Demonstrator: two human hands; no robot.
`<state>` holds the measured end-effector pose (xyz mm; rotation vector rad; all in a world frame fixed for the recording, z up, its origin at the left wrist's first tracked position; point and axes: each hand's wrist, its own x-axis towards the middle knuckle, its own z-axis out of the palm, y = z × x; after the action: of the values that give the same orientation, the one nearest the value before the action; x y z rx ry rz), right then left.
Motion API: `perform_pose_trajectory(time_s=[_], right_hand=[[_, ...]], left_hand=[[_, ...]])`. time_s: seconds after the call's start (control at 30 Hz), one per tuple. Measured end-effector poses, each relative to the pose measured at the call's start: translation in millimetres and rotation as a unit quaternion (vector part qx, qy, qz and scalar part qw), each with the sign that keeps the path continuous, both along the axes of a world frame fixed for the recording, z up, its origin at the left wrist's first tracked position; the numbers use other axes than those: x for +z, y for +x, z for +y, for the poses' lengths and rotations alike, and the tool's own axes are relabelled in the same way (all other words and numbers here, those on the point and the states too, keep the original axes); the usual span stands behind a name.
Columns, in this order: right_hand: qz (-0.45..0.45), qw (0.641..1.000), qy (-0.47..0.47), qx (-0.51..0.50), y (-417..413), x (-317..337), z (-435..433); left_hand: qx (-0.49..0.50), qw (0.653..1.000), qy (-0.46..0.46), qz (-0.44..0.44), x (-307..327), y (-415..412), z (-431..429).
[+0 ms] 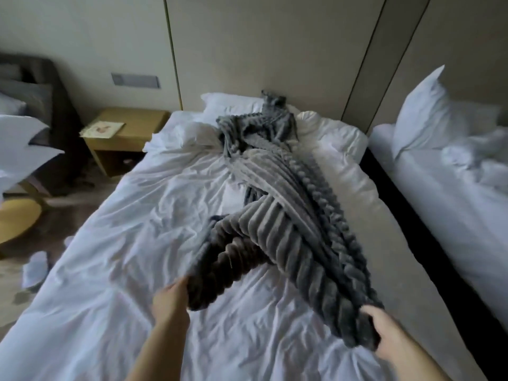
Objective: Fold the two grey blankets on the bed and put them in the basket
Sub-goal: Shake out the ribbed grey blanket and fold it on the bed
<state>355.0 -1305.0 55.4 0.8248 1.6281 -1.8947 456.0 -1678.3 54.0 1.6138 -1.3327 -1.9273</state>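
Bedroom, looks like a hotel room. Near bed (154, 243) and second bed (453, 204) sit side by side, both in rumpled white sheets. White pillow (420, 105) leans on the panelled wall (261, 45). Wooden bedside table (132, 138) at the head end, switch plate (135, 79) on the wall above.

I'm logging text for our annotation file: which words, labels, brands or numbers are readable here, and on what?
No text here is readable.
Booklet on the bedside table: print too blurred to read.
Wall panel: no legible marking.
Grey blankets: no label shows.
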Motion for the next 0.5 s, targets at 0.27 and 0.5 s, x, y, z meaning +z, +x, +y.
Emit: perform_pose_trajectory(time_s=[0.27, 0.5], right_hand=[[0.050, 0.985, 0.016, -0.163, 41.3, 11.7, -15.5], [0.304, 0.878, -0.268, -0.253, 23.7, 151.4, -22.3]], left_hand=[[0.001, 0.997, 0.028, 0.078, 17.2, 20.5, -9.8], [0.033, 0.938, 0.176, 0.298, 100.0, 52.6, -51.2]])
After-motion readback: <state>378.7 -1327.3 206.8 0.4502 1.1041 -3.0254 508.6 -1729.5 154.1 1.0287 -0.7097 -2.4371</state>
